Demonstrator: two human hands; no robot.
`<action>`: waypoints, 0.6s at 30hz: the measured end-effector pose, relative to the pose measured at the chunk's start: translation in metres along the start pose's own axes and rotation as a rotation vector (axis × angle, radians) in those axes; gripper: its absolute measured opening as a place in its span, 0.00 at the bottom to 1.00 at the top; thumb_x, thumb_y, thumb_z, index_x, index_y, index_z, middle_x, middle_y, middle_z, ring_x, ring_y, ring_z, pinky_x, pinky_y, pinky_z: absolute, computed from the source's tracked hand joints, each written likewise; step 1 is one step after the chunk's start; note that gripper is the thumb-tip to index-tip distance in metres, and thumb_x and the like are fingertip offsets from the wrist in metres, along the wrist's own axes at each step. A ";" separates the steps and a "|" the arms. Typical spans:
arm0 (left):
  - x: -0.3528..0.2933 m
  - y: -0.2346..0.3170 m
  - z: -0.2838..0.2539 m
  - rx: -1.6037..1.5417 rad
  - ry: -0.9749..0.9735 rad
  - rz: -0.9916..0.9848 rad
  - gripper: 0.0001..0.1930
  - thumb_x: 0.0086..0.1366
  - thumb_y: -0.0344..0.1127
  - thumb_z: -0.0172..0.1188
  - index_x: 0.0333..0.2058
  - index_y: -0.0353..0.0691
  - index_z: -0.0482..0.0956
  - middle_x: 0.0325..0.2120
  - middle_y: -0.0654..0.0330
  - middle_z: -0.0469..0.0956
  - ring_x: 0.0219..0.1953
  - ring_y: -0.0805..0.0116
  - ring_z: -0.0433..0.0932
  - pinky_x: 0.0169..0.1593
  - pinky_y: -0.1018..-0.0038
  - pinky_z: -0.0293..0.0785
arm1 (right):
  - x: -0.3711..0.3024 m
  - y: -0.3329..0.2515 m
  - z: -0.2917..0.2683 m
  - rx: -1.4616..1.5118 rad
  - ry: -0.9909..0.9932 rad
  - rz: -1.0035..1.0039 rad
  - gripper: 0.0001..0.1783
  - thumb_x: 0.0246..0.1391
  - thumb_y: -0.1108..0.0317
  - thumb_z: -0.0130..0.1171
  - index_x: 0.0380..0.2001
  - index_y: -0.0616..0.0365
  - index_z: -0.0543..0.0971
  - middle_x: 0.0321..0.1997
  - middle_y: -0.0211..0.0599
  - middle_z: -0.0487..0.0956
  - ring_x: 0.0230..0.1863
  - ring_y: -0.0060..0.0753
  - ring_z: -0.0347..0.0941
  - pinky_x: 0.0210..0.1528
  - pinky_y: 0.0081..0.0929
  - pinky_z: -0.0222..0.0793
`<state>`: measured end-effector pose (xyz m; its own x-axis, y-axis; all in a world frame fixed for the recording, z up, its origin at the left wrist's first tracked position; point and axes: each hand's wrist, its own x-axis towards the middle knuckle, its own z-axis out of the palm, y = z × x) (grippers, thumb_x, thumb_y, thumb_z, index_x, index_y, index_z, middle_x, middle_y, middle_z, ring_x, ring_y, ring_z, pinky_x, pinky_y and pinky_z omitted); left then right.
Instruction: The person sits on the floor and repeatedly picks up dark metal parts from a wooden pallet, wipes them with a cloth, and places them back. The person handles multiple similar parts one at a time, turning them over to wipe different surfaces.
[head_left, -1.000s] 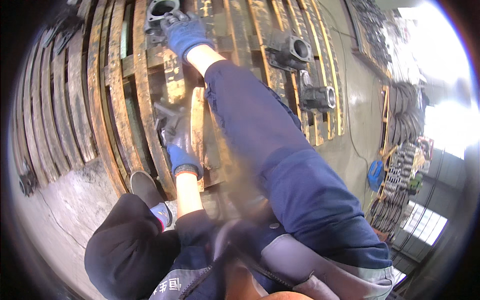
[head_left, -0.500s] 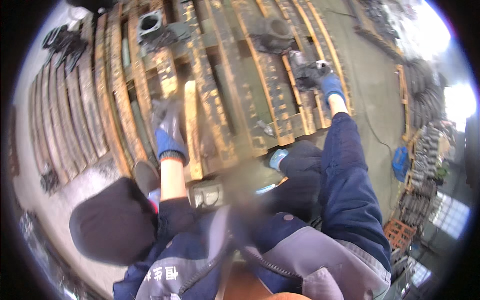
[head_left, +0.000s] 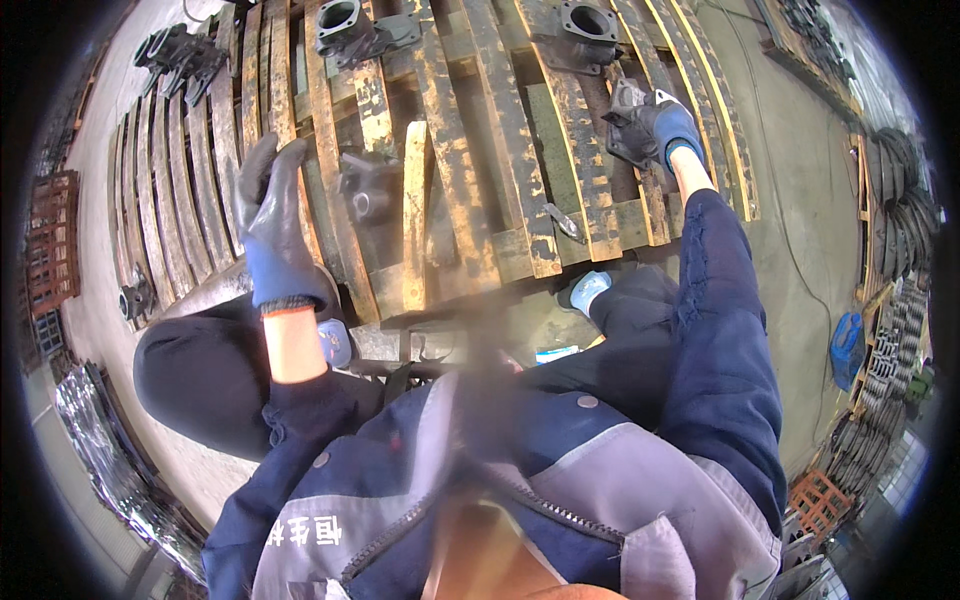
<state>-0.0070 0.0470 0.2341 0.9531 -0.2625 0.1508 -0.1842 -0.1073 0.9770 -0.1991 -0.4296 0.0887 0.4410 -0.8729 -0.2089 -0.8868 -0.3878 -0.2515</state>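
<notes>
A blue-gloved right hand (head_left: pixel 677 130) grips a dark-grey flanged metal casting (head_left: pixel 627 128) on the slatted wooden pallet (head_left: pixel 455 175), far right; I fear its one-handed hold could slip, the grey-coated left hand (head_left: pixel 275 205) empty, fingers parted.

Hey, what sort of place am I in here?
Probably a metal-parts workshop or factory, judging by the flanged metal castings on a slatted wooden pallet and the dark curved parts stacked off to the right.
</notes>
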 end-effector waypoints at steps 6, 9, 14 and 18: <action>-0.013 -0.060 0.009 -0.082 0.156 -0.231 0.12 0.62 0.31 0.62 0.45 0.41 0.79 0.37 0.60 0.79 0.40 0.73 0.76 0.44 0.74 0.75 | -0.022 -0.059 -0.014 0.220 -0.280 0.038 0.25 0.46 0.50 0.63 0.41 0.59 0.83 0.45 0.55 0.81 0.48 0.51 0.79 0.46 0.37 0.73; -0.017 -0.108 0.009 -0.011 0.177 -0.365 0.15 0.61 0.33 0.61 0.47 0.40 0.77 0.39 0.60 0.79 0.38 0.73 0.76 0.39 0.76 0.73 | -0.061 -0.100 0.008 0.253 -0.332 -0.356 0.22 0.52 0.50 0.58 0.43 0.55 0.82 0.45 0.49 0.82 0.46 0.50 0.79 0.46 0.38 0.74; -0.046 -0.187 -0.006 0.406 0.006 -0.719 0.09 0.61 0.37 0.59 0.34 0.38 0.80 0.30 0.60 0.81 0.32 0.67 0.78 0.40 0.73 0.72 | -0.156 -0.194 0.042 -0.175 -0.274 -0.871 0.23 0.55 0.49 0.52 0.43 0.55 0.82 0.50 0.48 0.80 0.51 0.50 0.76 0.54 0.39 0.71; -0.072 -0.213 -0.004 0.226 -0.121 -0.882 0.16 0.65 0.44 0.57 0.43 0.37 0.78 0.36 0.55 0.81 0.35 0.61 0.79 0.42 0.66 0.73 | -0.237 -0.247 0.055 -0.020 -0.444 -0.541 0.28 0.58 0.43 0.51 0.43 0.56 0.82 0.46 0.56 0.80 0.48 0.55 0.78 0.52 0.41 0.72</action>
<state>-0.0356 0.0922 0.0157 0.7410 -0.0938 -0.6649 0.5435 -0.4978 0.6759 -0.0773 -0.1104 0.1480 0.8324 -0.3533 -0.4270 -0.5270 -0.7431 -0.4125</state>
